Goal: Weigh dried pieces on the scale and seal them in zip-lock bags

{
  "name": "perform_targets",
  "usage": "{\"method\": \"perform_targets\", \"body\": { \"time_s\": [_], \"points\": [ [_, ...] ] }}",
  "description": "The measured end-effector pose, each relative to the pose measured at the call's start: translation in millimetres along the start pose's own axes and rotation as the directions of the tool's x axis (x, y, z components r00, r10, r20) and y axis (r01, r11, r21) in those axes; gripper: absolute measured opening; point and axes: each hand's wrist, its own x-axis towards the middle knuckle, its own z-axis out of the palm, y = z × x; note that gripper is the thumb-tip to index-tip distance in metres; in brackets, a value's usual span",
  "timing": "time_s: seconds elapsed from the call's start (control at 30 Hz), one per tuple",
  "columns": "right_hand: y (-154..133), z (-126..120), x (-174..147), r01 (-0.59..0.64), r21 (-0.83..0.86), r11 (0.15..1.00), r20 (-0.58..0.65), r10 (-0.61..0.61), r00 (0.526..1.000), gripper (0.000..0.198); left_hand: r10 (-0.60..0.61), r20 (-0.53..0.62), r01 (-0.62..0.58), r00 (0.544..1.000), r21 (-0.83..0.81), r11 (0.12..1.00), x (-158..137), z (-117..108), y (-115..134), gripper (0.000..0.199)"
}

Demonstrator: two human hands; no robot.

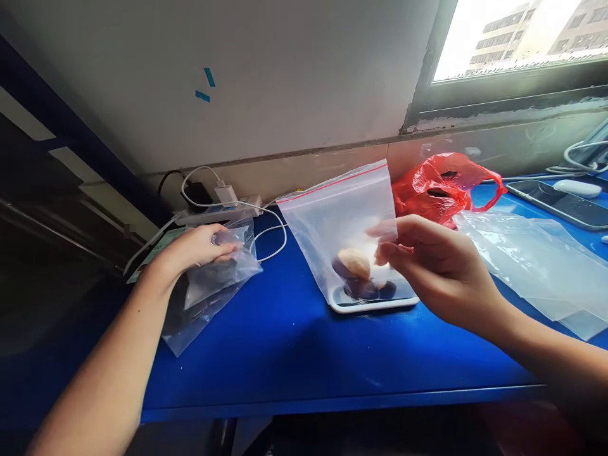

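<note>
Running along the near side, the front edge of the blue desk bordered a bare strip of desktop, open between the two forearms. The left hand was half curled, its thumb and fingers closed on crumpled clear plastic bags; a corner of these reached toward the front edge. Toward the middle lay a white-rimmed flat device, set well back from that edge. On it a translucent zip-lock bag stood upright, its red-striped mouth uppermost and slanting, with a rounded brown item low inside (the film blurred what it was). The right hand was nearly closed, its fingertips overlapping the bag's right side; whether they pinched the film, I could not tell. Bare blue desktop separated this bag from the crumpled ones. To the right, flat clear bags overlapped, leaving little free surface there. Farther back sat a red plastic carrier bag, with a dark-screened smartphone to its right. At the back left, a power strip and a looping white cable crowded the foot of the wall.
</note>
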Motion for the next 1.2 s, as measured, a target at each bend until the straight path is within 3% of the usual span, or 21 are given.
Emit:
{"method": "perform_targets", "body": {
  "time_s": [0.13,0.37,0.67,1.0,1.2],
  "points": [
    [-1.3,-1.1,1.2,-0.01,-0.006,1.0,-0.035,0.01,0.999,0.012,-0.029,-0.028,0.022,0.999,-0.228,0.973,-5.8,-13.6,2.1,0.033],
    [-0.2,-3.1,0.3,0.017,-0.013,1.0,-0.043,-0.017,0.999,0.014,-0.137,-0.171,0.025,0.976,-0.536,0.844,-25.4,-40.4,8.1,0.034],
    [1.0,-4.6,1.2,0.049,-0.045,0.998,-0.023,-0.05,0.998,0.015,-0.229,-0.141,0.084,0.963,-0.652,0.754,-17.8,-37.2,8.4,0.034],
    [1.7,-3.0,-1.7,0.107,-0.054,0.993,-0.039,-0.109,0.993,0.016,-0.192,-0.08,0.081,0.978,-0.705,0.705,-16.1,-32.3,10.5,0.035],
    [1.2,-3.0,-2.7,0.084,-0.057,0.995,-0.023,-0.086,0.996,0.012,-0.185,-0.066,0.079,0.981,-0.731,0.678,-13.5,-28.0,5.9,0.033]
  ]
}}
